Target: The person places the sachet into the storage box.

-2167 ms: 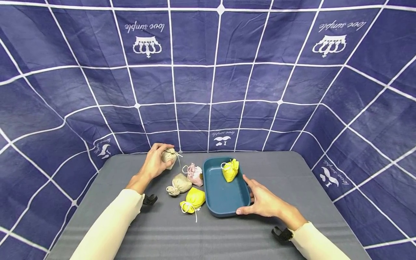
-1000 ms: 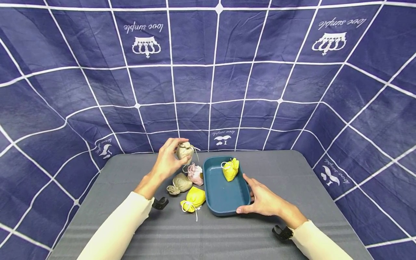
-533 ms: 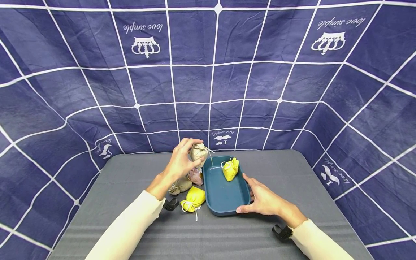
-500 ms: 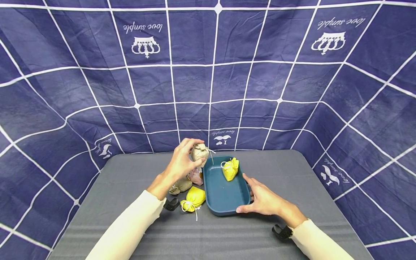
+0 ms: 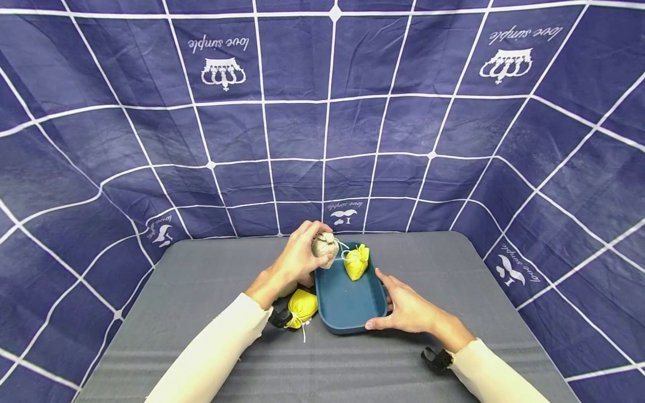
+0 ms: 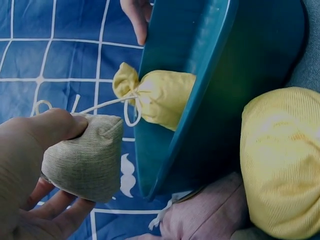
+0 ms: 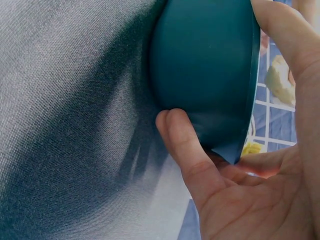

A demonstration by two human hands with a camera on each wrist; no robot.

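My left hand holds a beige drawstring pouch between thumb and fingers, raised at the box's far left corner. In the left wrist view the pouch's white cord stretches toward the cord of a yellow pouch. That yellow pouch sits inside the blue box, at its far end. My right hand grips the box from the right; its thumb is at the near corner and its fingers lie along the outer wall, as the right wrist view shows.
Left of the box lie another yellow pouch and a pink pouch. A second beige pouch is mostly hidden under the left arm. The grey table ends at a blue checked cloth behind.
My left hand has lifted the beige pouch from the table left of the pouches and carried it right, over the pink pouch, to the box's far left corner. The right hand has stayed put.
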